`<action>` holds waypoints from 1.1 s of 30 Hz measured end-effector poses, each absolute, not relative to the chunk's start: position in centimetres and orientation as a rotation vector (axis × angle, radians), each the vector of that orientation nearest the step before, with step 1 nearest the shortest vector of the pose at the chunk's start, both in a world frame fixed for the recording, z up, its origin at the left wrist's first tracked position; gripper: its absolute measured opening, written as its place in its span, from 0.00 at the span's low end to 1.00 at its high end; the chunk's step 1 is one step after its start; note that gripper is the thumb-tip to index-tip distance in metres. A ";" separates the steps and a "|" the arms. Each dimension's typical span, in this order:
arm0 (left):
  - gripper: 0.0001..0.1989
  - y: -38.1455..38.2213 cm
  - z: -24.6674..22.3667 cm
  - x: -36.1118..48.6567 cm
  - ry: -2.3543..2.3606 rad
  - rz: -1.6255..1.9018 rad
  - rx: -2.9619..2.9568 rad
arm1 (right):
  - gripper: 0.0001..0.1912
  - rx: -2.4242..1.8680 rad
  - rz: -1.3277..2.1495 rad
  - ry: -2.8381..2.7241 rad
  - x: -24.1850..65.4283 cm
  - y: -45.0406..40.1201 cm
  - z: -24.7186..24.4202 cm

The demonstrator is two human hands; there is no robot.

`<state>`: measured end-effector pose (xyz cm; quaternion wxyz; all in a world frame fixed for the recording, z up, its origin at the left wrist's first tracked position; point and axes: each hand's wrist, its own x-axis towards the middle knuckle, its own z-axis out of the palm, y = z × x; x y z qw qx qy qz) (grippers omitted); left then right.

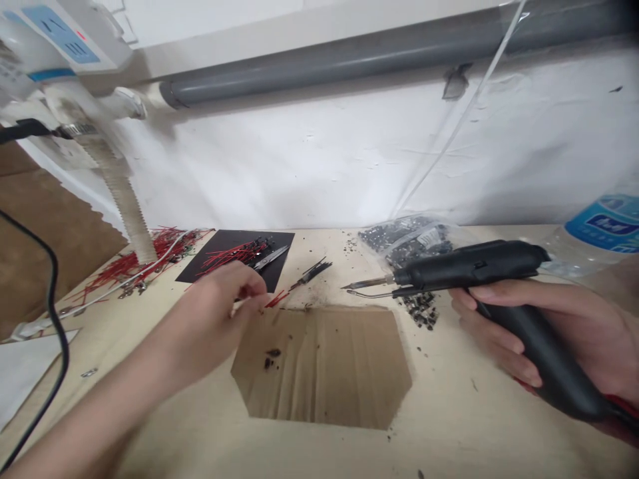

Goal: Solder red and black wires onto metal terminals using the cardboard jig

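Note:
My right hand (559, 332) is wrapped round the grip of a black soldering gun (469, 266). Its metal tip and thin feed tube point left above the table. My left hand (219, 313) is closed in a pinch at the upper left corner of a brown cardboard piece (329, 366). Short red wires (277, 299) show right at its fingertips; what the pinch holds is too small to make out. Just beyond lies a small bunch of dark-ended strands (313, 271). Behind the left hand, a black sheet (200, 256) carries red wires (237, 254) and metal tweezers or scissors (272, 257).
A clear bag (409, 236) of small dark parts lies by the wall, with loose parts (422, 311) below it. A bottle (599, 229) lies far right. More red wires (114, 269) spread around a ribbed hose (127, 199) at left. A black cable (52, 299) hangs at left.

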<state>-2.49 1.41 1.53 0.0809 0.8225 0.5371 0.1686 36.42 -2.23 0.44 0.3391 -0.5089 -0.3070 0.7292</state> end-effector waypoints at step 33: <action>0.34 8.6 -2.0 -7.6 2.114 0.524 2.201 | 0.21 -1.478 1.854 -0.690 36.8 -1.9 -0.7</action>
